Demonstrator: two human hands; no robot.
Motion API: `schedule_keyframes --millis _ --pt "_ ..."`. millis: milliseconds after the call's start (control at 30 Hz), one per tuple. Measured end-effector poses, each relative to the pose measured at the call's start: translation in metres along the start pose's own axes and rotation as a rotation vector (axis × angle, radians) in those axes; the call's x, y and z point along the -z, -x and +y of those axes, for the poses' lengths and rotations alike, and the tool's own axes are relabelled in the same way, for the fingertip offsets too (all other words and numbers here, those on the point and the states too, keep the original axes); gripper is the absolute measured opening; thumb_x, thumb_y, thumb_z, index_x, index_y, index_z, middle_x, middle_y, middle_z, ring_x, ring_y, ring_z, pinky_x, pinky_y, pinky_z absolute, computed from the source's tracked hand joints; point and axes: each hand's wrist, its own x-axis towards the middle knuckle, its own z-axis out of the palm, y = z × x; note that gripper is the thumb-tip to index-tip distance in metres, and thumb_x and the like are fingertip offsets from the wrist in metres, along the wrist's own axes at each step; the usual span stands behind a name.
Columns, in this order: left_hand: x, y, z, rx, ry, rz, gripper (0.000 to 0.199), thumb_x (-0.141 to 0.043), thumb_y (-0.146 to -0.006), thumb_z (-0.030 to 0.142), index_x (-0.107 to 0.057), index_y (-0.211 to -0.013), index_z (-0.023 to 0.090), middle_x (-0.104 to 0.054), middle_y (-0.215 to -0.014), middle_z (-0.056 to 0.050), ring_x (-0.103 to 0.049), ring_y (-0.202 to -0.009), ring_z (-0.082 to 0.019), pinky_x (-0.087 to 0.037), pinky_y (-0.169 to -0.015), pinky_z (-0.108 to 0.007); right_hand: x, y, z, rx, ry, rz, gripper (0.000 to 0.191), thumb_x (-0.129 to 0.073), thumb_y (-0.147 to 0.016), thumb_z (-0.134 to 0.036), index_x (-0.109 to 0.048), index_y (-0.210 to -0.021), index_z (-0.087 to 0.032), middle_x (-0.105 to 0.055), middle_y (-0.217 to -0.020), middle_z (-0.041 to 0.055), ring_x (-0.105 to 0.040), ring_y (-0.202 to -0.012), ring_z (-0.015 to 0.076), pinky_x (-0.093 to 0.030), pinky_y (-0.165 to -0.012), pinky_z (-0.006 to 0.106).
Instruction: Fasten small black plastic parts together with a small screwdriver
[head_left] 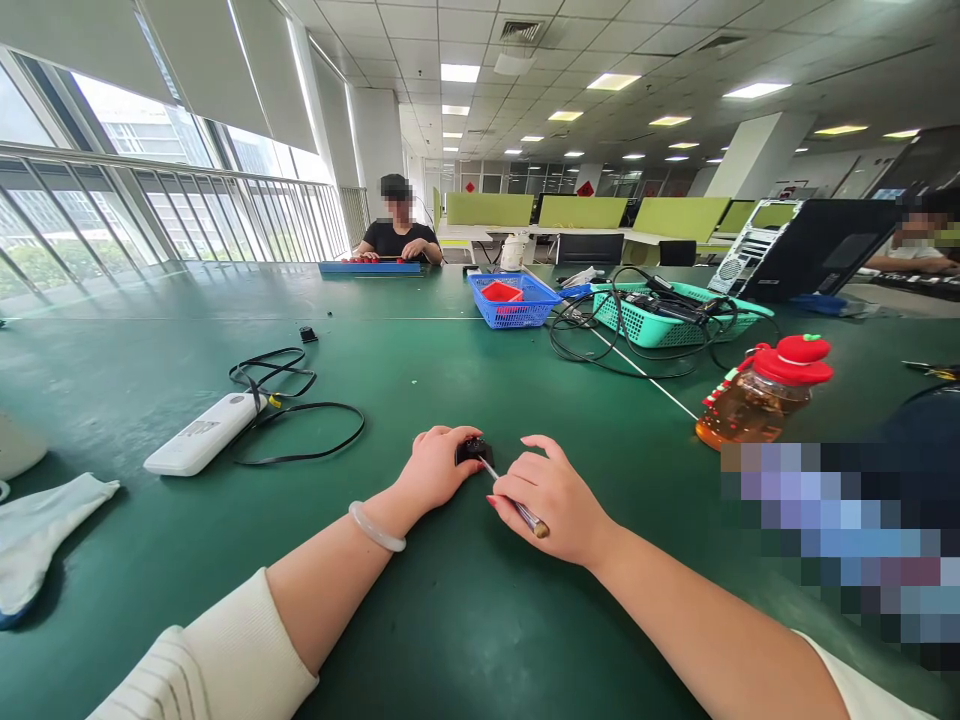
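Observation:
My left hand (433, 468) is closed around a small black block-shaped part (472, 450) and steadies it on the green table. A slim screwdriver (534, 522) with a brownish end cap is pinched in my right hand (559, 495). Its thin shaft points left and away from me, and the tip meets the black part's near side. Fine detail on the part is too small to make out. My fingers partly cover it.
To the left lie a white power bank (204, 432) with a black cable (330, 407) and a pale cloth (45, 540). On the right stands a red-lidded bottle (757, 400). Farther back are a blue basket (517, 312), a green basket (652, 328) with cables, and a seated person (401, 235).

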Motion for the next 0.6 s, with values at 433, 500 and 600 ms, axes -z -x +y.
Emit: schedule_keyframes --millis 433,500,600 --pt "-0.0002 -0.0007 -0.0016 -0.022 0.019 -0.001 0.033 -0.062 -0.081 0.025 -0.063 -0.114 0.028 -0.072 -0.113 -0.002 -0.057 -0.114 -0.026 -0.038 -0.107 -0.048 -0.0042 0.0021 0.0010 0.035 0.041 -0.028 0.021 -0.050 -0.095 -0.022 -0.060 -0.076 -0.022 -0.055 -0.065 -0.0034 -0.049 -0.064 0.0126 -0.036 -0.104 0.040" --pt "-0.0003 -0.0005 -0.0017 -0.021 0.023 0.002 0.033 -0.062 -0.081 0.025 -0.063 -0.114 0.029 -0.072 -0.112 -0.001 -0.057 -0.114 -0.026 -0.038 -0.107 -0.047 -0.0036 0.0017 0.0009 0.039 0.043 -0.022 0.022 -0.049 -0.095 -0.022 -0.059 -0.075 -0.022 -0.055 -0.064 -0.0033 -0.049 -0.064 0.0124 -0.036 -0.104 0.040" --pt "0.0000 0.0000 -0.0014 -0.014 0.026 0.007 0.035 -0.064 -0.081 0.026 -0.062 -0.116 0.028 -0.072 -0.108 -0.002 -0.059 -0.111 -0.026 -0.039 -0.106 -0.046 -0.0019 0.0010 0.0008 0.036 0.051 -0.005 0.022 -0.049 -0.095 -0.021 -0.059 -0.075 -0.022 -0.054 -0.064 -0.0033 -0.049 -0.063 0.0122 -0.036 -0.103 0.040"
